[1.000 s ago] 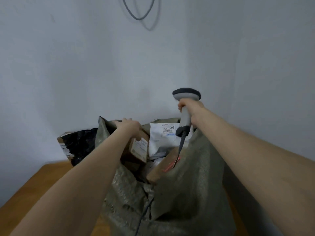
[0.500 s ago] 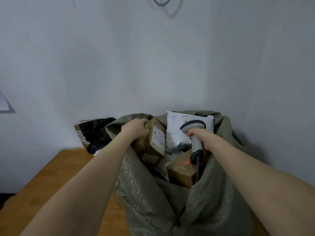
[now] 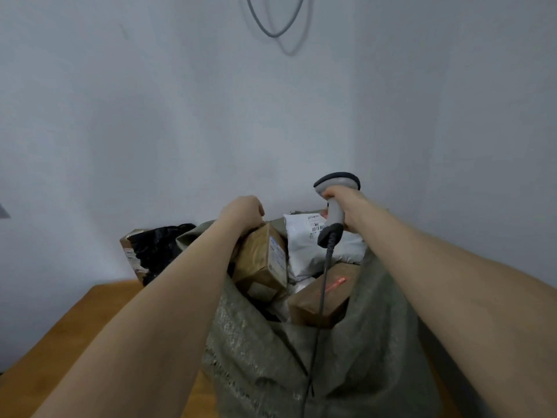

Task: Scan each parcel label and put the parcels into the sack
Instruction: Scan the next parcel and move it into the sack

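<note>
A grey-green woven sack [image 3: 355, 351] stands open on the wooden table, stuffed with parcels. My left hand [image 3: 242, 212] grips the top of a tilted brown cardboard box [image 3: 260, 260] with a white label at the sack's mouth. My right hand [image 3: 351, 205] holds a grey barcode scanner [image 3: 334, 206] above the sack, its cable hanging down. A white poly mailer [image 3: 313, 248] with a barcode label lies behind the scanner. A second brown box [image 3: 322, 294] below carries a red scan line on its top.
A torn cardboard box with black plastic [image 3: 156, 251] sits against the wall left of the sack. The wooden table [image 3: 75, 333] reaches to the lower left. Grey walls meet in a corner behind; a cable loop [image 3: 274, 22] hangs above.
My right hand has lifted the scanner up from the sack's mouth. My left hand stays on the labelled brown box, which is now tilted more steeply.
</note>
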{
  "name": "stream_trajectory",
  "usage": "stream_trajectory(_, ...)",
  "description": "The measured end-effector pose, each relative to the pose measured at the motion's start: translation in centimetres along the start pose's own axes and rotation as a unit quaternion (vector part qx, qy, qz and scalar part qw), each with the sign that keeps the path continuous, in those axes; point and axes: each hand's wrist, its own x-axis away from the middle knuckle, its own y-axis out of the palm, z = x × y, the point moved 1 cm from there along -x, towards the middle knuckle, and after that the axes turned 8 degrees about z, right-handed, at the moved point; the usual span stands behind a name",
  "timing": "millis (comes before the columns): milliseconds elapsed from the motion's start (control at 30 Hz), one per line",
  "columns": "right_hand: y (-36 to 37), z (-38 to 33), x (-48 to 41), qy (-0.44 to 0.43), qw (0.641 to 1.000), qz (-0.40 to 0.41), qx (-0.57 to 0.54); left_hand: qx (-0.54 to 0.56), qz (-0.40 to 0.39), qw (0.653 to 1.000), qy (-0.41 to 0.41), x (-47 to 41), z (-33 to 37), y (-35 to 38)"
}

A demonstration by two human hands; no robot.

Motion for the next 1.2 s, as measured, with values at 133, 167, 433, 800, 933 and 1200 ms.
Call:
stream_trajectory(133, 0.9, -1.1, -1.0, -0.009, 0.999, 0.018, 0.032, -0.017, 0.01, 1.0, -0.007, -2.8, 0.4, 0.3)
stream_trajectory(167, 1.0, -1.2, -1.8, -0.013, 0.999, 0.023, 0.047, -0.02, 0.005, 1.0, -0.011, -3.5, 0.6, 0.7)
stream_trajectory(433, 3.0, -0.9, -9.1, -0.022, 0.988, 0.011, 0.154, -0.089, -0.077, 0.993, -0.032, -9.9, 0.9, 4.9)
stream_trajectory(800, 5.2, 3.3, -14.2, 0.041, 0.945, -0.107, 0.306, -0.131, -0.114, 0.972, -0.159, -12.7, 0.5, 12.5)
stream_trajectory(933, 5.1, 2.6, -14.2, 0.067, 0.946, -0.12, 0.295, -0.024, 0.046, 0.979, -0.198, -13.8, 0.5, 10.7)
stream_trajectory(1200, 5.4, 4.5, -12.6, 0.035, 0.941, -0.124, 0.313, 0.178, 0.266, 0.907, -0.274, -14.3, -2.2, 2.9)
